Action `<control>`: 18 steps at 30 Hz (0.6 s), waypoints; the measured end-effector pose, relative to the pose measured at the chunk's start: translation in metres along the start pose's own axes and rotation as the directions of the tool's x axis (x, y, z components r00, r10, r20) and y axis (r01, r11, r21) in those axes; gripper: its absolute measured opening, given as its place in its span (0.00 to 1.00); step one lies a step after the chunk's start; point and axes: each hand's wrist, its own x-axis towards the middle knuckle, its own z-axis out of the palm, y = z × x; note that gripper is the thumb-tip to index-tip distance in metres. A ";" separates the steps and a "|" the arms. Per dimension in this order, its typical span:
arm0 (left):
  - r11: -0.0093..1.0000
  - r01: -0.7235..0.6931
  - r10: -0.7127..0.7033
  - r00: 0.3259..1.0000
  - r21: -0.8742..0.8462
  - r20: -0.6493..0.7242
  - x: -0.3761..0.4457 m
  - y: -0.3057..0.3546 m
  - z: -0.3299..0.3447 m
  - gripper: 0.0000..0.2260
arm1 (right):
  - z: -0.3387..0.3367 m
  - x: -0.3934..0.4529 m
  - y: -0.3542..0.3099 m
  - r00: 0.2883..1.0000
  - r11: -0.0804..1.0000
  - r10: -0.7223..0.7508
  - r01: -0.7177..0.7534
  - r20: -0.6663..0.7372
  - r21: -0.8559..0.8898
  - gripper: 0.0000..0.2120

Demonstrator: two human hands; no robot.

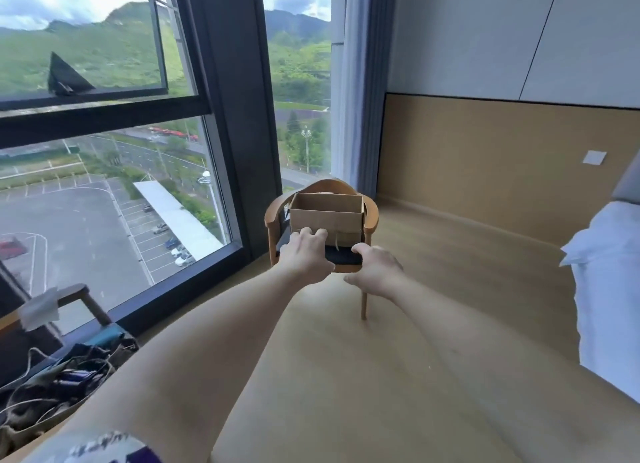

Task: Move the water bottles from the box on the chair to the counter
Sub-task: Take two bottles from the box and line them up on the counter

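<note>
By a tall window (114,171), an open cardboard box (326,215) sat on a wooden armchair (371,213). Left grip (304,256) and right grip (375,268) reached toward it, fingers relaxed, grasping nothing; bottles unseen.

box (325,216): plain brown | chair (370,213): orange-brown wood, black seat | floor (433,272): tan | bedding (609,272): white
</note>
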 end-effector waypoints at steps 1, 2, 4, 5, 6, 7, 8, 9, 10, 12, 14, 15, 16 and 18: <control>1.000 0.011 -0.011 1.000 -0.002 0.003 0.022 0.001 0.005 0.28 | -0.003 0.022 0.006 1.000 1.000 -0.003 0.002 0.009 0.002 0.29; 1.000 0.023 -0.023 1.000 -0.007 0.008 0.045 0.002 0.009 0.28 | -0.007 0.045 0.012 1.000 1.000 -0.004 0.004 0.016 0.001 0.28; 0.999 0.036 -0.036 0.999 -0.004 0.023 0.091 0.006 0.017 0.27 | -0.016 0.092 0.023 1.000 1.000 -0.005 0.005 0.015 -0.004 0.26; 0.999 0.043 -0.042 0.999 -0.001 0.029 0.113 0.009 0.022 0.26 | -0.021 0.115 0.029 1.000 1.000 -0.005 0.005 0.011 -0.005 0.25; 0.999 0.053 -0.053 0.998 -0.006 0.034 0.133 0.012 0.027 0.25 | -0.025 0.137 0.035 1.000 1.000 -0.005 0.005 0.012 -0.004 0.25; 0.998 0.066 -0.065 0.997 -0.015 0.039 0.152 0.014 0.033 0.25 | -0.027 0.157 0.039 1.000 1.000 -0.003 0.003 0.019 -0.003 0.25; 0.997 0.075 -0.074 0.996 -0.019 0.045 0.171 0.015 0.039 0.25 | -0.029 0.177 0.043 1.000 1.000 0.001 -0.001 0.028 -0.001 0.25; 0.996 0.082 -0.080 0.995 -0.022 0.058 0.188 0.015 0.045 0.26 | -0.029 0.196 0.047 0.999 1.000 0.005 -0.005 0.041 0.001 0.24; 0.996 0.088 -0.086 0.994 -0.024 0.075 0.204 0.013 0.051 0.26 | -0.027 0.214 0.049 0.999 1.000 0.009 -0.009 0.053 0.004 0.24; 0.994 0.102 -0.099 0.990 -0.030 0.102 0.235 0.007 0.062 0.26 | -0.022 0.248 0.050 0.997 1.000 0.011 -0.012 0.080 0.012 0.24; 0.992 0.117 -0.113 0.987 -0.034 0.118 0.268 -0.003 0.070 0.25 | -0.014 0.281 0.050 0.993 1.000 0.004 -0.006 0.115 0.020 0.26; 0.992 0.120 -0.115 0.986 -0.037 0.121 0.285 -0.008 0.074 0.25 | -0.010 0.298 0.049 0.992 1.000 0.004 -0.007 0.128 0.023 0.27; 0.992 0.119 -0.114 0.986 -0.038 0.123 0.302 -0.014 0.077 0.25 | -0.006 0.315 0.048 0.991 1.000 0.007 -0.010 0.135 0.025 0.28; 0.993 0.110 -0.105 0.987 -0.035 0.125 0.337 -0.028 0.084 0.26 | 0.003 0.351 0.048 0.991 1.000 0.014 -0.017 0.136 0.021 0.30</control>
